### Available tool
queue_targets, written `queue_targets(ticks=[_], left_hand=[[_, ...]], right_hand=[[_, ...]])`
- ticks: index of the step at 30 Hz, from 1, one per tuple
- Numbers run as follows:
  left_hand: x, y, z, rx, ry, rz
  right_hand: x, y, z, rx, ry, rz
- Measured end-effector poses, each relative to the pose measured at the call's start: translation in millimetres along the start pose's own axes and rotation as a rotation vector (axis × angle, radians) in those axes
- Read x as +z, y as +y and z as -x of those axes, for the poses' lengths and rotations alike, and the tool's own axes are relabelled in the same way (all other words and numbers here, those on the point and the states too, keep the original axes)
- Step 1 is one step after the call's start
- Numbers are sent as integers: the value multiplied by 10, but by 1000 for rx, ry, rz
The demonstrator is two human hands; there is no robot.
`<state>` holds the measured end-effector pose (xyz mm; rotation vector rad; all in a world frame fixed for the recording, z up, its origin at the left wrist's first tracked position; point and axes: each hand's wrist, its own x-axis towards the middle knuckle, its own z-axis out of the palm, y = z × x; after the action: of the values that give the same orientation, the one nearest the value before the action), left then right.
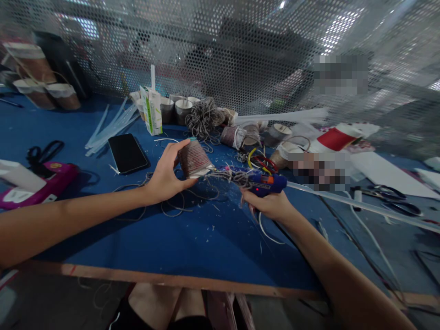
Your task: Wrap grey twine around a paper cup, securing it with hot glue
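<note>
My left hand (167, 173) grips a small cup wrapped in brown cord (195, 158), thumb below and fingers on its far side. The cup is tipped sideways, with its pale rim toward the right. In my right hand (270, 205) is a blue glue gun (264, 184), fingers wrapped around its handle. Its nozzle points left and meets or nearly meets the cup's pale edge; I cannot tell which. A long clear glue stick (319, 191) runs out of the gun's back. Grey cord lies tangled over the gun's front, and loose strands curl on the blue table (206, 247) beneath.
Along the perforated metal screen (192, 59) stand a drink carton (151, 110), several cups and a bundle of grey cord (204, 118). A phone (128, 153) and a magenta device (44, 183) lie to the left. Scissors (395, 197) and cables are at right.
</note>
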<state>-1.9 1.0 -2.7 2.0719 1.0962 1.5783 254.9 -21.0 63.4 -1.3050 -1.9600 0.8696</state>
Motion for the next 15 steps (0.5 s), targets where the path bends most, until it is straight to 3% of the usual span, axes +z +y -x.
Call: queue_targets(ticks=[15], left_hand=[[-17,40,3,-3,6,2]], right_hand=[[-76,75,-52,30,35,-30]])
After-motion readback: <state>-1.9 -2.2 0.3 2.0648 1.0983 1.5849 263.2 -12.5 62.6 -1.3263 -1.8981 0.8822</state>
